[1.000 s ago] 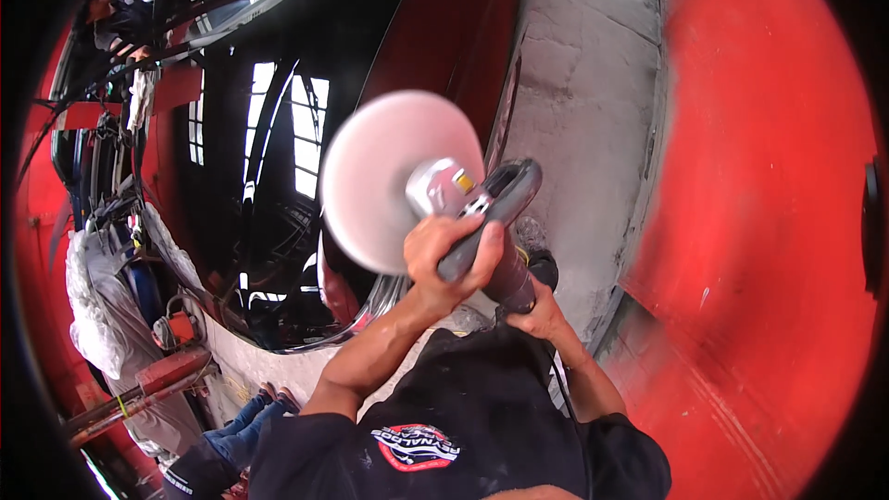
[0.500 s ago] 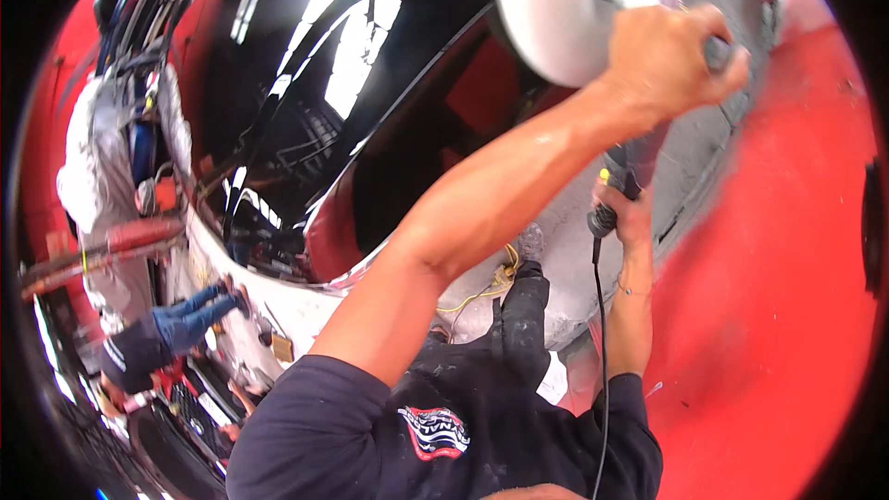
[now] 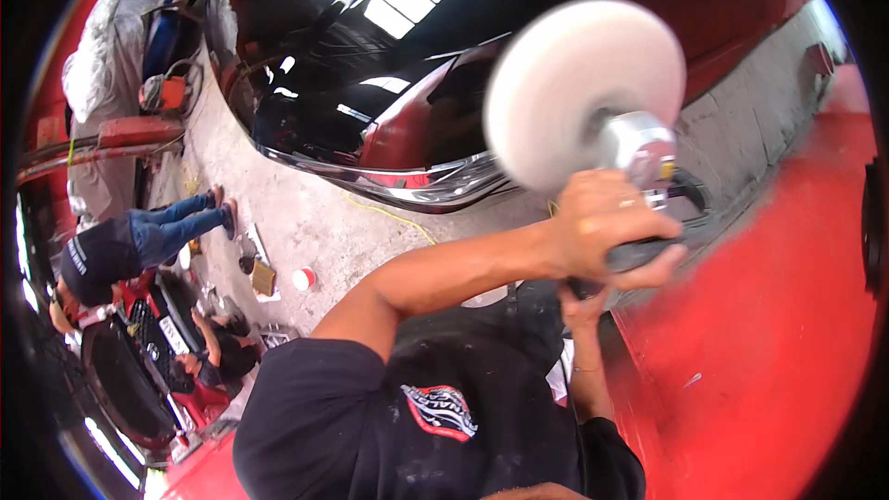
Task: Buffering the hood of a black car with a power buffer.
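Note:
I hold a polisher (image 3: 639, 143) with a silver head and a round white foam pad (image 3: 537, 83). The pad is smeared as if spinning. My left hand (image 3: 602, 222) wraps around the dark front handle. Behind and below it, my right hand (image 3: 582, 307) is closed around the rear of the tool, its fingers mostly hidden. The pad overlaps the glossy black car body (image 3: 306, 93) in view; whether it touches the paint I cannot tell.
Red wall or panel (image 3: 759, 315) stands close on my right. A yellow cord (image 3: 398, 218) lies on the pale floor near a red-and-white tub (image 3: 304, 279). At far left, one person (image 3: 102, 259) stands and another (image 3: 218, 356) is low beside a red car. Plastic sheeting (image 3: 102, 56) covers something behind.
The polisher and both hands have come down and closer to my body. My view has turned, showing more floor and the people at left. The left hand still grips the handle.

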{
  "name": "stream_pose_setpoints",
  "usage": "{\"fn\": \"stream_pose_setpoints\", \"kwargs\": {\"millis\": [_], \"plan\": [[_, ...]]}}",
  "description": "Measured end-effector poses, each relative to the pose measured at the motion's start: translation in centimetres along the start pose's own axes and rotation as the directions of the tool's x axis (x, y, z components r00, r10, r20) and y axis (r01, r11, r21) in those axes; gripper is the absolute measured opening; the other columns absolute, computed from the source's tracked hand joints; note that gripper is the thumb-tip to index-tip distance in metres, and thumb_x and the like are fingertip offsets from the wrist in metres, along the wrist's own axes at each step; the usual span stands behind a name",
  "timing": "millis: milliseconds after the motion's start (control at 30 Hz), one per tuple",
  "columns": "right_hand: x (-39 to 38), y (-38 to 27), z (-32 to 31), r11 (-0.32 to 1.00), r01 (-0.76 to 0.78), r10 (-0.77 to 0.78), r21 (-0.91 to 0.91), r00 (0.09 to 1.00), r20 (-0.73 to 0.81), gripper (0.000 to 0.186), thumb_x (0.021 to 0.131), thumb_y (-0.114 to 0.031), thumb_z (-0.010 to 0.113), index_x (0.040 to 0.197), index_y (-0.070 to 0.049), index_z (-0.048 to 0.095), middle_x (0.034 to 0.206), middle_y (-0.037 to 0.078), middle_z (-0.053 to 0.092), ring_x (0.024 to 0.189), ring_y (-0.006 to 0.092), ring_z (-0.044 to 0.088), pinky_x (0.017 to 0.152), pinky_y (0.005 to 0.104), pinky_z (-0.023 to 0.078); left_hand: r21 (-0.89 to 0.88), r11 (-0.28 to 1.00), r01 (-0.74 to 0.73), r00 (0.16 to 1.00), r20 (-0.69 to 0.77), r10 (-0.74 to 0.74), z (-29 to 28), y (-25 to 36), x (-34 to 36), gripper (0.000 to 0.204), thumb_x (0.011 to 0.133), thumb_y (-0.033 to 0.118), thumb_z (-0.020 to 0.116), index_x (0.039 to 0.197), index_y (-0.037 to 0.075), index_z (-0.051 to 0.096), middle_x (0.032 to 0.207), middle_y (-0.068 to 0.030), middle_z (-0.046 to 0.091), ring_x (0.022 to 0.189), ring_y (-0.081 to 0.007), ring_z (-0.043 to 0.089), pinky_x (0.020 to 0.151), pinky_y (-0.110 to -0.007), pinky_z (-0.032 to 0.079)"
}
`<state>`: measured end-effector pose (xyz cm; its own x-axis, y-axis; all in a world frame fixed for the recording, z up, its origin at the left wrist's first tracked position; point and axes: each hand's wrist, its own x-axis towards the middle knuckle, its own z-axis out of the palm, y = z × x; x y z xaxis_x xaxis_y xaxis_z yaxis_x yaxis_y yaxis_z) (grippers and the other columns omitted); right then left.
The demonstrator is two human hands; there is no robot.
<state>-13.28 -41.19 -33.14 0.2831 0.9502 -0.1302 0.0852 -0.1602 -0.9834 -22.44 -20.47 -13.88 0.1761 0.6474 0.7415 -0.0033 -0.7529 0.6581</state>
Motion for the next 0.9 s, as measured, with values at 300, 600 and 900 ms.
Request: {"fn": "stream_pose_setpoints", "kwargs": {"millis": [300,600,900], "plan": [[-8.7,-5.5,9.3,0.976,-0.128,0.165,-0.178,0.962,0.216,0.064,0.066,-0.02,0.081,0.124,-0.01,0.057,0.092,0.02,0.072,0.088,0.0421,0.071,0.075,0.0444,0.058,-0.01,1.0,0.027,0.992,0.126,-0.026,-19.0,6.4,-11.4,0.025,0.079,0.01,0.069,0.1,-0.001,0.061,0.06,-0.0065,0.056,0.049,-0.0199,0.054,0.05,-0.033,0.04],[-6.5,-6.8,5.6,0.957,-0.098,0.204,-0.272,0.895,0.397,0.071,0.059,-0.021,0.084,0.124,-0.007,0.059,0.094,0.021,0.072,0.089,0.0398,0.071,0.077,0.0429,0.058,0.137,0.984,0.116,0.993,-0.046,-0.111,-17.3,7.5,-13.0,0.023,0.089,0.016,0.056,0.104,-0.001,0.053,0.06,-0.009,0.053,0.048,-0.0182,0.05,0.049,-0.036,0.038],[2.8,-6.7,-4.9,0.998,-0.045,0.051,-0.048,0.991,0.124,0.048,0.074,-0.012,0.079,0.117,-0.003,0.06,0.111,0.012,0.067,0.1,0.0233,0.066,0.083,0.039,0.054,-0.058,0.993,0.1,0.988,0.123,-0.093,-0.6,0.4,0.6,0.024,0.072,0.012,0.073,0.092,0.0,0.069,0.064,-0.0073,0.063,0.051,-0.0171,0.056,0.051,-0.032,0.039]]}}
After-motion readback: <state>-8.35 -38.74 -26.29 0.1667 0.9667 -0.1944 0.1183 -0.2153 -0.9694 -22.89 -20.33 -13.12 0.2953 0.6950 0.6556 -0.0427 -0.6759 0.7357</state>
